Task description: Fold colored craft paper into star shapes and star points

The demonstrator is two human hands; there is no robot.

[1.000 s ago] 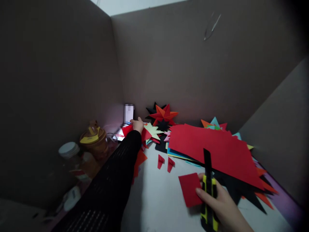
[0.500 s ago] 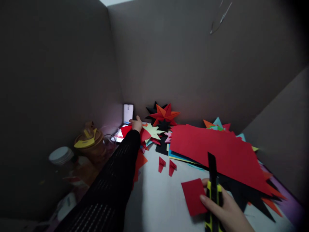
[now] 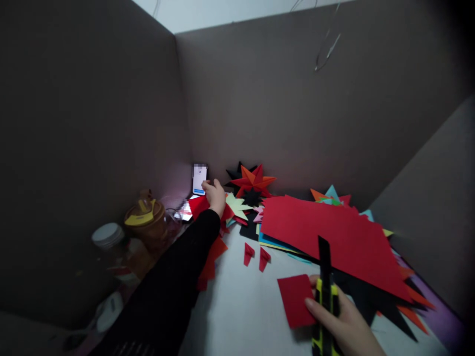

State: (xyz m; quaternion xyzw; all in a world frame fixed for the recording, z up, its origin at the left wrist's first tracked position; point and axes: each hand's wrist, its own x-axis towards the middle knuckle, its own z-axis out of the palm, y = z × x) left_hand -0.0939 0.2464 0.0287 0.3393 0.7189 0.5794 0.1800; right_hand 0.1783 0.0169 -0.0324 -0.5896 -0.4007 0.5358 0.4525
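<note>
My left hand [image 3: 215, 197] reaches to the far left corner, just in front of an upright phone [image 3: 199, 180] with a lit screen. Its fingers are apart and nothing shows in them. Beneath and beside that hand lie red paper and a pale green paper star [image 3: 237, 205]. My right hand [image 3: 343, 316], low on the right, is closed on a black and yellow utility knife [image 3: 325, 296], its dark blade pointing up and away. A red paper rectangle [image 3: 297, 300] is pinched in the same fingers. Two small folded red pieces [image 3: 248, 253] lie on the white tabletop [image 3: 237, 306].
A large red sheet [image 3: 326, 227] tops a stack of coloured paper on the right. Folded stars [image 3: 256, 180] stand against the grey partition [image 3: 278, 99]. On the left are a brown cup with a yellow lid [image 3: 143, 217] and a white-lidded jar [image 3: 108, 235].
My view has tilted up slightly. My left hand has shifted a little to the right, its fingers still by the phone. The right hand keeps the knife and red paper in nearly the same place.
</note>
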